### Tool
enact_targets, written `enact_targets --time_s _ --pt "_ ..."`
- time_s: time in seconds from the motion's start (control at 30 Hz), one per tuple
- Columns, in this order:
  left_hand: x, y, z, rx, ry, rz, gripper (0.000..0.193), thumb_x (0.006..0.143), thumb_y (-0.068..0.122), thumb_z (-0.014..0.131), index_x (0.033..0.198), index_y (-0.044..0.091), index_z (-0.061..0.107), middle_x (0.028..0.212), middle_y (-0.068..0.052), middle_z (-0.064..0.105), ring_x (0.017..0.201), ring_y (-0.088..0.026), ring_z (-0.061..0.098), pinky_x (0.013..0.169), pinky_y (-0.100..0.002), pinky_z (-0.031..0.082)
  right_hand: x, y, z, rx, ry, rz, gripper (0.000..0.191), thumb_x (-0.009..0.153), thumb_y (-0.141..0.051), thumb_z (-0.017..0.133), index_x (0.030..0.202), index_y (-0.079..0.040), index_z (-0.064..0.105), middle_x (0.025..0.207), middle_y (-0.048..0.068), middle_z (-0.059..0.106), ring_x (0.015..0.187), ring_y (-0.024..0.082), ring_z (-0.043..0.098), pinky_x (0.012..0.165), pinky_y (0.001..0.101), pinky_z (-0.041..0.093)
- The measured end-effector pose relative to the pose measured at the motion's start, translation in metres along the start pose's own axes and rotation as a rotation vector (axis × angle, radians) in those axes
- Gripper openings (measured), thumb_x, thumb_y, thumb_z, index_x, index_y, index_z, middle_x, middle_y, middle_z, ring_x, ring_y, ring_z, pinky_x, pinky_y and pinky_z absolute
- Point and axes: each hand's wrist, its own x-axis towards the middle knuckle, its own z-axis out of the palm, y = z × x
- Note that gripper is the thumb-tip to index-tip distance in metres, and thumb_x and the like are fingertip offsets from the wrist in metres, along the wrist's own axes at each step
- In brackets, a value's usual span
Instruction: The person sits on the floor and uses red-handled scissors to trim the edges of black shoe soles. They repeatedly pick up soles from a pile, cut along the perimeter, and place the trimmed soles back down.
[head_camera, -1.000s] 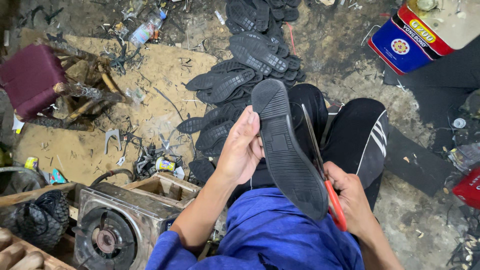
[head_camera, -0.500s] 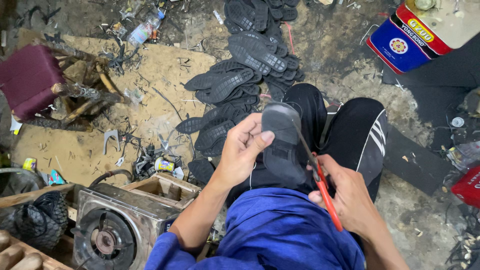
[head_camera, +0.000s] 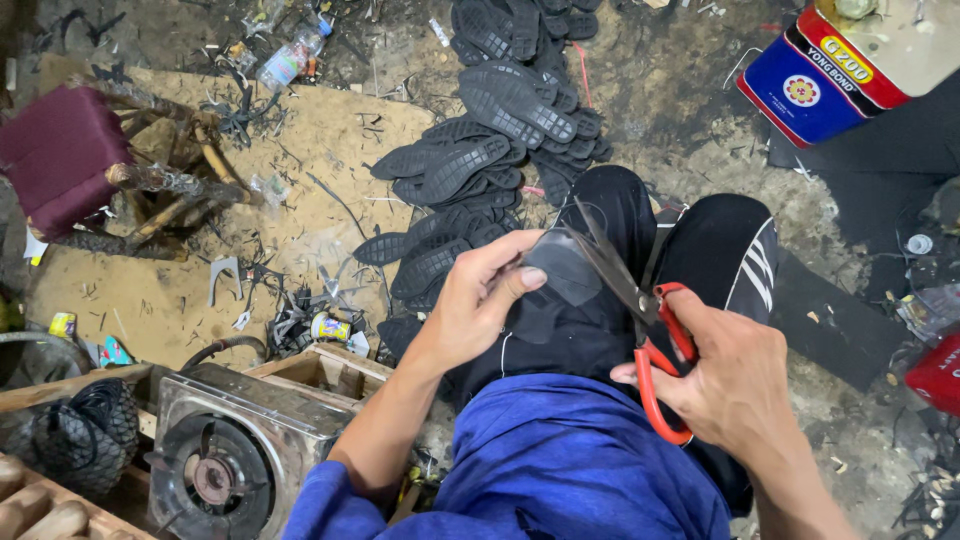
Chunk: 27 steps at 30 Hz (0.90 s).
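My left hand (head_camera: 482, 300) grips a black rubber shoe sole (head_camera: 562, 268), seen almost end-on over my lap. My right hand (head_camera: 735, 385) holds red-handled scissors (head_camera: 640, 320), their dark blades open and set against the sole's edge. Both hands hover above my knees in black trousers (head_camera: 700, 260) with white stripes. My blue shirt (head_camera: 580, 470) fills the bottom of the view.
A heap of black soles (head_camera: 490, 130) lies on the dirty floor ahead. A blue and red tin can (head_camera: 830, 70) stands at the upper right, a maroon cushioned stool (head_camera: 55, 155) at the left, a metal stove (head_camera: 225, 460) and wooden box (head_camera: 325, 370) at the lower left.
The sole has turned from showing its long flat side to nearly end-on and sits lower. The scissors have moved in and now bite at its edge.
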Motion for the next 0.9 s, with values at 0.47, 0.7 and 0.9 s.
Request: enact_targets --time_s 0.47,0.7,0.9 --pt "0.013 0.036 -0.032 0.575 -0.093 0.269 0.043 0.093 -0.001 0.061 0.133 0.011 0.066 0.093 -0.009 0.059 0.095 -0.026 0.057 0.095 -0.038 0.043 -0.006 0.029 -0.016 -0.015 -0.217 0.058 0.066 0.065 -0.062 0.079 0.113 -0.017 0.071 0.058 0.009 0.068 0.049 0.031 0.068 0.049 0.0420 0.051" --pt "0.012 0.033 -0.034 0.590 -0.161 0.255 0.042 0.091 -0.002 0.061 0.132 0.009 0.067 0.090 -0.009 0.056 0.091 -0.027 0.055 0.088 -0.038 0.042 -0.004 0.029 -0.008 -0.151 -0.203 -0.041 0.072 0.062 -0.062 0.084 0.115 -0.014 0.072 0.058 0.012 0.067 0.057 0.031 0.067 0.055 0.0424 0.047" --pt "0.013 0.014 -0.046 0.470 -0.188 0.280 0.035 0.092 -0.001 0.067 0.126 0.007 0.067 0.101 -0.006 0.063 0.096 -0.022 0.062 0.087 -0.034 0.049 -0.003 0.027 -0.004 0.061 -0.155 0.035 0.063 0.062 -0.052 0.089 0.107 -0.012 0.072 0.055 0.013 0.067 0.046 0.032 0.063 0.047 0.0410 0.047"
